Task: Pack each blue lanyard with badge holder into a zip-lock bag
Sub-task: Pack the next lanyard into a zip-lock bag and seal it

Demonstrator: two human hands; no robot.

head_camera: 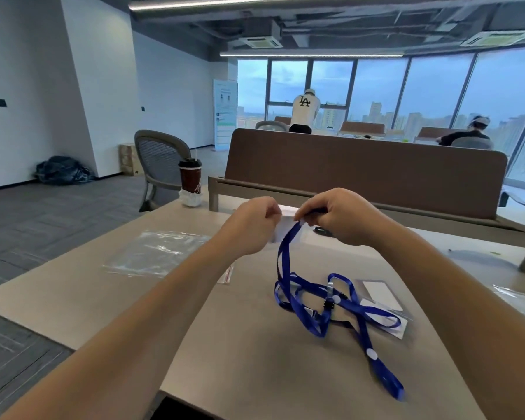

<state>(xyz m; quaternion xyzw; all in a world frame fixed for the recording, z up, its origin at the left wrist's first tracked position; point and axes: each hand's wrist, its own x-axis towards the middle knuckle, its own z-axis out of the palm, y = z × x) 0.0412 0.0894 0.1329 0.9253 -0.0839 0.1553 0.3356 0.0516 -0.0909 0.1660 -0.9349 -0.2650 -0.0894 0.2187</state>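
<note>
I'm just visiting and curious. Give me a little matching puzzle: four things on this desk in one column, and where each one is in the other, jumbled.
Things
1. drink cup
2. zip-lock bags
3. badge holder
4. blue lanyard

Places
A. trailing from the right hand down to the table
B. standing at the far left corner
C. pinched by the left hand, raised
D. lying flat on the left side

Pairs: 1-B, 2-D, 3-C, 4-A

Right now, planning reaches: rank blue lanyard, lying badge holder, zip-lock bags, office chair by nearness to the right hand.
1. Blue lanyard, pinched by the right hand.
2. Badge holder, flat, near right.
3. Zip-lock bags, left side.
4. Office chair, far left.
</note>
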